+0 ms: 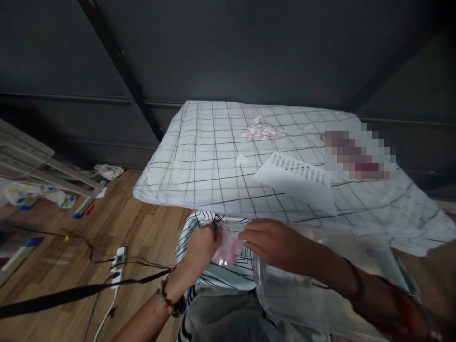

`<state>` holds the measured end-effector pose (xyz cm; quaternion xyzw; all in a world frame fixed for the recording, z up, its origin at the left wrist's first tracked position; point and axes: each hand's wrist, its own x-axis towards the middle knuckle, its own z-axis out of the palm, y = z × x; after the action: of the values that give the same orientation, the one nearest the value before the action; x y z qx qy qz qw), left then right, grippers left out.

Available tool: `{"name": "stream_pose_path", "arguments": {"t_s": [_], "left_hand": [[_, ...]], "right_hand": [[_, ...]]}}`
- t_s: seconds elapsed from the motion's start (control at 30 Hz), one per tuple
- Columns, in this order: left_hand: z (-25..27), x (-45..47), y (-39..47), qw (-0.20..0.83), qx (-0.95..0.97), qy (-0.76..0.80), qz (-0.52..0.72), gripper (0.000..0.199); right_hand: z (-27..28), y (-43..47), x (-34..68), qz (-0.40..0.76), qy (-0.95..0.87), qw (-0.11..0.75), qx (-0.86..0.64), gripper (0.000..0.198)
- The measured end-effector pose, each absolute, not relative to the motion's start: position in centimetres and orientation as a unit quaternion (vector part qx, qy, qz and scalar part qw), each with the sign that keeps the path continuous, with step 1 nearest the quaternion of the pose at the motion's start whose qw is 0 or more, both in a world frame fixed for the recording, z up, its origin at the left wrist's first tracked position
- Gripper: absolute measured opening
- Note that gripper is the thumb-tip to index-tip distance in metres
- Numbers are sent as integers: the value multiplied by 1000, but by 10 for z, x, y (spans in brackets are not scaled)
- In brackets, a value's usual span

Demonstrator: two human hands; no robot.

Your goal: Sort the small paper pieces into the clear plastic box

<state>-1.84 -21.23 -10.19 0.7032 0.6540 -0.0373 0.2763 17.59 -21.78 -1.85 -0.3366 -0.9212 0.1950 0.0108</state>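
Low in front of my lap, a small clear plastic bag with pink contents is stretched between my two hands. My left hand pinches its left edge, fingers closed. On the other side my right hand grips the bag's right edge with thumb and fingertips. What exactly is inside the bag is too blurred to tell. Above, on the checked cloth of the table, lies a heap of small pink and white pieces. A small white piece and a white sheet with a row of slots lie nearer to me.
A clear plastic bin stands under my right forearm. At the table's right is a pixelated patch. On the wooden floor at left are a power strip with cables and a black strap. A dark panelled wall rises behind.
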Motion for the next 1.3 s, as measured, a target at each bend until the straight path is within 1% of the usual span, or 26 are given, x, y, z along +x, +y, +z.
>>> {"name": "stream_pose_path", "arguments": {"t_s": [0.13,0.27,0.37,0.43,0.47,0.57,0.73,0.97,1.03,1.17,1.23,1.3], "left_hand": [[-105,-11,-215,275,690,669,-30,20],[-112,-11,-213,290,686,667,-1,21],[-113,-13,-215,306,685,661,30,22],[-112,-16,-218,316,682,657,55,21],[-112,-17,-220,321,681,655,68,20],[-109,-22,-226,336,676,646,110,16],[-105,-29,-229,366,668,625,172,16],[-99,-42,-224,396,671,584,228,14],[-95,-46,-224,399,674,574,239,12],[-72,-53,-226,408,684,545,263,12],[-53,-53,-223,413,695,520,276,16],[-31,-47,-211,397,718,479,313,16]], "right_hand": [[-61,-209,157,201,-906,-32,-370,21],[-79,-200,147,205,-886,-62,-411,27],[-83,-198,142,216,-875,-79,-425,29],[-82,-196,138,232,-869,-92,-428,21],[-82,-195,136,243,-865,-100,-428,20],[-79,-192,131,277,-855,-117,-422,35],[-77,-190,127,314,-845,-124,-415,36],[-86,-192,135,317,-833,-138,-431,37],[-86,-193,138,312,-835,-134,-433,35],[-74,-197,142,293,-843,-97,-440,16],[-60,-201,146,282,-847,-71,-444,20],[-41,-205,155,272,-851,-46,-446,21]]}}
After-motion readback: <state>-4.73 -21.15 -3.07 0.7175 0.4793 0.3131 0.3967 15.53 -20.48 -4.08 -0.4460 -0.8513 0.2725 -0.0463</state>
